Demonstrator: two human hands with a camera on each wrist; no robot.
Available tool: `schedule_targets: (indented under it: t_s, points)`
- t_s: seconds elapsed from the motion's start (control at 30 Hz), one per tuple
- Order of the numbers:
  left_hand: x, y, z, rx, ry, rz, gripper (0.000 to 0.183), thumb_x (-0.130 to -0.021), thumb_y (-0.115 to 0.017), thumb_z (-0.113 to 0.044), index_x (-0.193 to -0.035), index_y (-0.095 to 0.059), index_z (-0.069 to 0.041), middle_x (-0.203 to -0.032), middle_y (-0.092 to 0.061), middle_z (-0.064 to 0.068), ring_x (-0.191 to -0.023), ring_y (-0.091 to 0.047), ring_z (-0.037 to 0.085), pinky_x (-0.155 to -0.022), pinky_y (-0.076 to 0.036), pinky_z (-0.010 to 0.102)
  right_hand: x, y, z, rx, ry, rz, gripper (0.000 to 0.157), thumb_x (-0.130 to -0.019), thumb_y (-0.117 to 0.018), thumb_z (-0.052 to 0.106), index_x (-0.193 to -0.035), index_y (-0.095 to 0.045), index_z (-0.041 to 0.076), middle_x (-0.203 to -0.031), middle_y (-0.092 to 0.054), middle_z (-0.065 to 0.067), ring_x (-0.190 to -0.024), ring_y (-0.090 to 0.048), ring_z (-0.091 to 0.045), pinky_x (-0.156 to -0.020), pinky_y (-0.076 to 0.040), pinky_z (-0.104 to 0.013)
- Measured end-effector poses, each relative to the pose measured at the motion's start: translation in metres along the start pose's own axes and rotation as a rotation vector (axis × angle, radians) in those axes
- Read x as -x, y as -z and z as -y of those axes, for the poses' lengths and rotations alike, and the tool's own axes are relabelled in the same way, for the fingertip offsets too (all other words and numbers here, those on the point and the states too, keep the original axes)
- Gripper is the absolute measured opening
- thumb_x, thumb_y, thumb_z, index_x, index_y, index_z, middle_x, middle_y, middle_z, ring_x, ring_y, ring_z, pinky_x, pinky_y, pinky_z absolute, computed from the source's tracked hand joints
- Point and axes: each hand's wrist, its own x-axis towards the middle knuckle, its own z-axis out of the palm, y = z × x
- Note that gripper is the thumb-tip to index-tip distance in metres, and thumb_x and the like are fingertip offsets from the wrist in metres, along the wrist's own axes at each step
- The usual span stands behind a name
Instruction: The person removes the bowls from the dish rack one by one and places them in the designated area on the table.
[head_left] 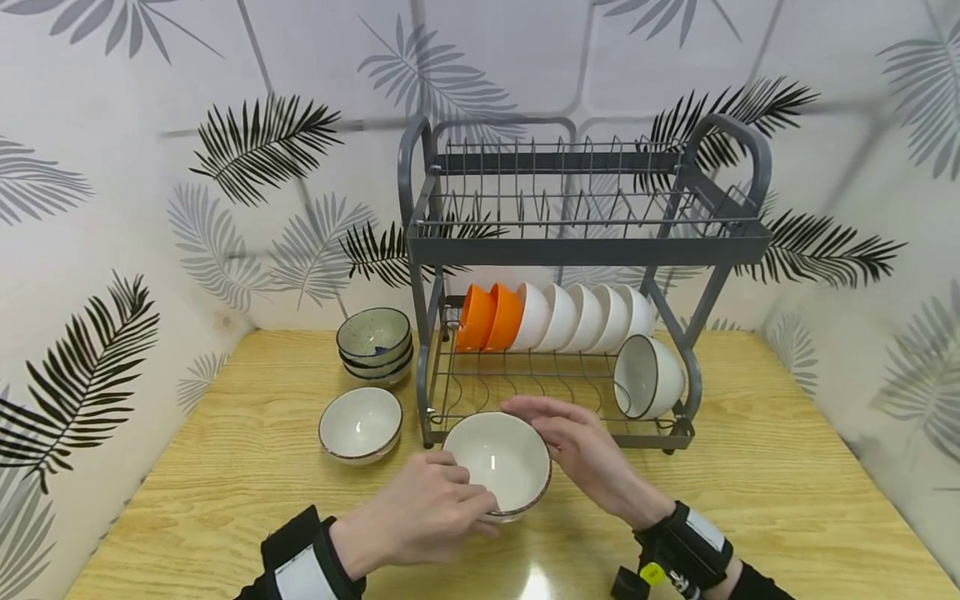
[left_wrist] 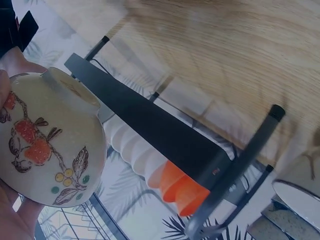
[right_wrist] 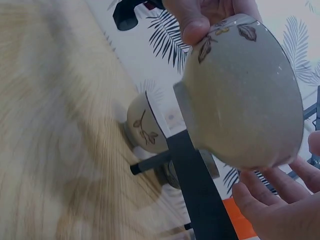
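Note:
A white bowl with a brown rim (head_left: 498, 463) is held up over the table in front of the rack, its mouth turned toward the head camera. Orange fruit and brown leaves decorate its outside (left_wrist: 50, 145). My left hand (head_left: 423, 508) grips it at the near left rim, fingers curled over the edge and thumb outside. On the far right side, my right hand (head_left: 577, 450) rests fairly straight fingers against the wall of the bowl, as the right wrist view also shows. A similar white bowl (head_left: 361, 423) stands on the table to the left.
Behind the hands stands a dark grey two-tier dish rack (head_left: 588, 250). Its lower tier holds two orange bowls (head_left: 477, 318), several white bowls (head_left: 588, 318) in a row and a larger rimmed bowl (head_left: 651, 377) on its side. Stacked greenish bowls (head_left: 374, 337) stand left of it.

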Motion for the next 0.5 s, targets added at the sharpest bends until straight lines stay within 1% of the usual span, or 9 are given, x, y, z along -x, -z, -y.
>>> schedule_targets:
  t_s: [0.07, 0.23, 0.33, 0.5]
  points:
    - [0.003, 0.002, 0.002, -0.015, 0.006, -0.020, 0.034, -0.085, -0.075, -0.051, -0.070, -0.057, -0.027, -0.056, -0.057, -0.022, -0.050, -0.046, 0.001, -0.055, -0.039, 0.016, 0.002, 0.003, 0.001, 0.010, 0.029, 0.023, 0.045, -0.104, -0.048, 0.014, -0.145, -0.048, -0.003, -0.147, -0.057, -0.006, -0.131, -0.056, -0.007, -0.109, -0.048, -0.022]
    - [0.010, 0.006, 0.009, -0.010, 0.038, -0.067, 0.034, -0.081, -0.078, -0.050, -0.070, -0.056, -0.026, -0.055, -0.053, -0.022, -0.048, -0.044, 0.001, -0.054, -0.039, 0.016, 0.005, 0.012, 0.003, 0.037, 0.089, 0.057, 0.045, -0.105, -0.049, 0.016, -0.145, -0.047, -0.004, -0.140, -0.062, 0.007, -0.133, -0.056, -0.011, -0.112, -0.047, -0.024]
    - [0.015, 0.009, 0.013, 0.004, 0.060, -0.072, 0.030, -0.080, -0.081, -0.046, -0.072, -0.059, -0.026, -0.056, -0.053, -0.021, -0.049, -0.045, 0.001, -0.054, -0.040, 0.016, 0.007, 0.017, 0.004, 0.039, 0.108, 0.059, 0.045, -0.105, -0.049, 0.016, -0.145, -0.046, -0.005, -0.140, -0.063, 0.007, -0.132, -0.058, -0.012, -0.112, -0.047, -0.027]
    - [0.025, 0.013, 0.019, 0.006, 0.099, -0.070, 0.026, -0.078, -0.083, -0.039, -0.073, -0.061, -0.026, -0.057, -0.053, -0.020, -0.050, -0.046, 0.001, -0.055, -0.042, 0.017, 0.011, 0.023, 0.006, 0.045, 0.105, 0.047, 0.044, -0.105, -0.049, 0.016, -0.145, -0.047, -0.004, -0.139, -0.063, 0.007, -0.130, -0.060, -0.011, -0.112, -0.047, -0.027]
